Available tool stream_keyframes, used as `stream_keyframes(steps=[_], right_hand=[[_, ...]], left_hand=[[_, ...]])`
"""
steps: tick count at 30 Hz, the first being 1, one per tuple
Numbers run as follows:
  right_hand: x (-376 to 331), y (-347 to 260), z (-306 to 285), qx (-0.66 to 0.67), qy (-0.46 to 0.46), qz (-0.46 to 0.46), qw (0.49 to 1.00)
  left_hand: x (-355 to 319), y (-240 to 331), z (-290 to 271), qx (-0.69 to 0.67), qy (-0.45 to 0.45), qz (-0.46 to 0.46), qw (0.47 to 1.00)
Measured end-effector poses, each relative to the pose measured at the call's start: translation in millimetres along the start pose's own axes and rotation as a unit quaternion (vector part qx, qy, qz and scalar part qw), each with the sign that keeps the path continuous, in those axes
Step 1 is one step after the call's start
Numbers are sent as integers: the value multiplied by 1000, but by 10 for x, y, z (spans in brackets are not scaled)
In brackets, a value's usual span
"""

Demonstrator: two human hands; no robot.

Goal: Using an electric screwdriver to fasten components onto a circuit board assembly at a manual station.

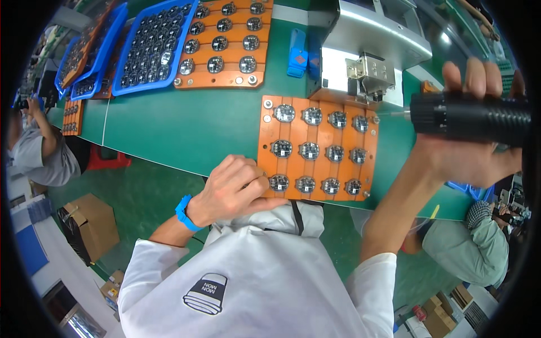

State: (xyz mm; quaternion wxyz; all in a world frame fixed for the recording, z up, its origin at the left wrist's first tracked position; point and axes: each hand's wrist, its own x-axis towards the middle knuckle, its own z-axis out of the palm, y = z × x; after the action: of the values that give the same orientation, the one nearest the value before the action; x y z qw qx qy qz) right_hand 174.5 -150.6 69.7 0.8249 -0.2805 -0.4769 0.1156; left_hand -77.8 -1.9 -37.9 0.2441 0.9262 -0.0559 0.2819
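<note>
The left hand (pixel 235 190), fingers curled, touches an orange tray (pixel 273 130); whether it grips can't be made out. The tray, bearing round circuit boards (pixel 309 151), lies just right of that hand; farther right, the right hand (pixel 465 160) clasps a black screwdriver (pixel 470 115).

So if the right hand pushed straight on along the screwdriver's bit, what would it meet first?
Likely the orange fixture plate, at its upper-right corner; depth is unclear, so the electric screwdriver in the right hand might pass above.
</note>
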Motion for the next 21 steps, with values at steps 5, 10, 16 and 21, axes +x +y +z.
stream_keyframes(steps=[5,10,16,21], right_hand=[[124,163,-113,0,-36,20,999],[228,160,-169,-16,-67,37,997],[227,132,-202,-94,-39,91,991],[210,335,-200,-33,-46,38,998]], left_hand=[[-34,9,28,5,11,-28,1000],[157,95,79,-2,51,43,998],[346,213,218,12,39,70,997],[308,173,254,-2,-6,38,999]])
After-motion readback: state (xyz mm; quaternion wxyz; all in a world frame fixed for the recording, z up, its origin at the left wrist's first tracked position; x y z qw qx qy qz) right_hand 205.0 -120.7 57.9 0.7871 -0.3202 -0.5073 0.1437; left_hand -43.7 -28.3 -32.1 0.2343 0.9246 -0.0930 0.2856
